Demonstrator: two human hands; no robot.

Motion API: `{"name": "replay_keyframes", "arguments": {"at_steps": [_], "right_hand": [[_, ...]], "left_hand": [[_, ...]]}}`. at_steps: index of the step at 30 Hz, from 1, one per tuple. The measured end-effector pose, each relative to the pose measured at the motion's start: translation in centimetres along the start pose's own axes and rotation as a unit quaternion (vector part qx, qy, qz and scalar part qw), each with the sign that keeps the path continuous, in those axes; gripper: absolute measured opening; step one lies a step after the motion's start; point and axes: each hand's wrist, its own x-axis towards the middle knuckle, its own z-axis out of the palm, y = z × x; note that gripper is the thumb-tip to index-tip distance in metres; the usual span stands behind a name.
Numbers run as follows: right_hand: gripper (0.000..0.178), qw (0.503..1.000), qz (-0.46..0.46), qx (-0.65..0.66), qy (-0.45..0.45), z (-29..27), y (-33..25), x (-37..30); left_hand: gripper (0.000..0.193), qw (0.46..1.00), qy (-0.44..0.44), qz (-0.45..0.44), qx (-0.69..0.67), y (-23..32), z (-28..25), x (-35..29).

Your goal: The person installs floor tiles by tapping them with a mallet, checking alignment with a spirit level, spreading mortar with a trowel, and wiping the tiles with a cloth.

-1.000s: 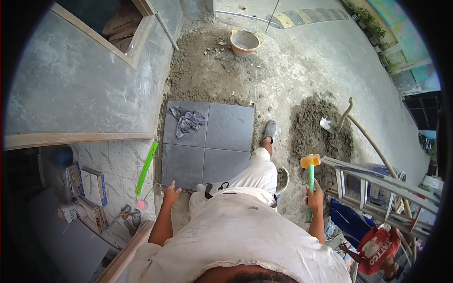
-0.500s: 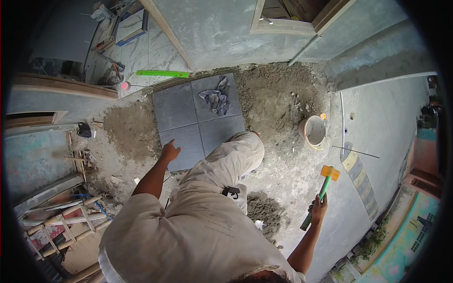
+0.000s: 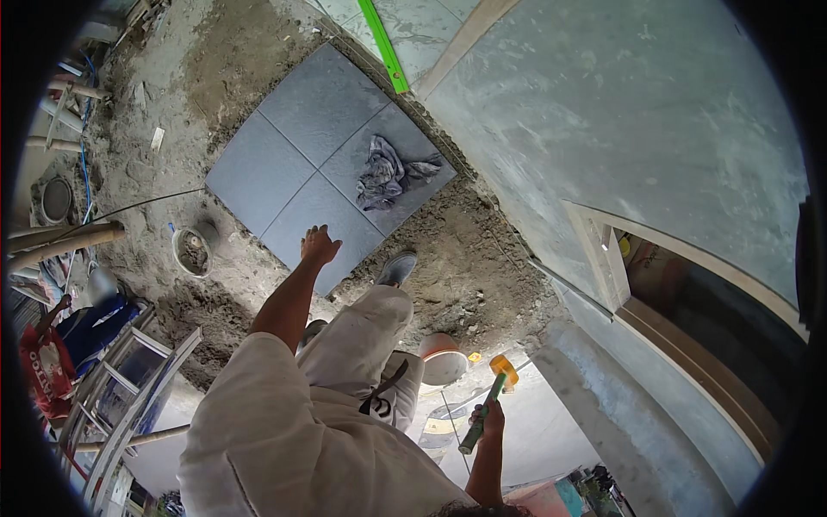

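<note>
My left hand (image 3: 320, 247) reaches over the nearest of several dark grey square floor tiles (image 3: 276, 202), its fingers apart with nothing in them. Whether the fingertips touch the tile I cannot tell. My right hand (image 3: 489, 420) is wrapped round the green handle of a rubber mallet (image 3: 502, 372), whose orange head points up and away, off to the right of the tiles. A crumpled grey cloth (image 3: 382, 175) lies on the right-hand tile. My shoe (image 3: 396, 268) stands on the rough ground just beside the tiles' near right edge.
A bucket (image 3: 443, 362) stands near the mallet; a second bucket (image 3: 193, 248) sits left of the tiles. A green spirit level (image 3: 383, 45) lies beyond them by the wall (image 3: 586, 112). A ladder (image 3: 129, 392) leans at lower left, near a person in red and blue (image 3: 52, 366).
My view has turned, so the tiles now appear diagonal. My left hand has moved to another tile, its fingers now spread rather than one pointing. The mallet remains in my right hand.
</note>
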Motion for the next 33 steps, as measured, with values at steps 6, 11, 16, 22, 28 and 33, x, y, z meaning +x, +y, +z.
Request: {"name": "replay_keyframes", "arguments": {"at_steps": [6, 11, 16, 22, 28, 33], "right_hand": [[0.018, 0.994, -0.011, -0.046, -0.103, 14.5, -13.1, 16.5], [0.032, 0.975, 0.131, -0.026, -0.176, 27.4, -17.0, 30.2], [0.034, 0.972, 0.16, 0.055, -0.16, 38.5, -16.6, 39.3], [0.037, 0.977, 0.15, 0.034, -0.146, 43.4, -16.1, 43.5], [0.042, 0.985, 0.122, 0.007, -0.121, 46.9, -16.3, 43.0], [0.042, 0.959, 0.199, 0.061, -0.19, 46.3, -15.3, 45.3]], "left_hand": [[0.061, 1.0, 0.015, -0.018, -0.02, 4.8, 8.7, 8.6], [0.046, 0.998, 0.031, -0.047, 0.021, 6.1, 12.5, 18.7], [0.055, 0.988, 0.145, -0.038, -0.024, 3.6, 14.9, 28.8], [0.078, 0.982, 0.169, -0.071, -0.051, 1.6, 15.0, 35.9], [0.123, 0.981, 0.155, -0.111, -0.037, 3.1, 13.4, 36.4], [0.127, 0.978, 0.151, -0.131, -0.057, 2.4, 14.3, 36.4]]}}
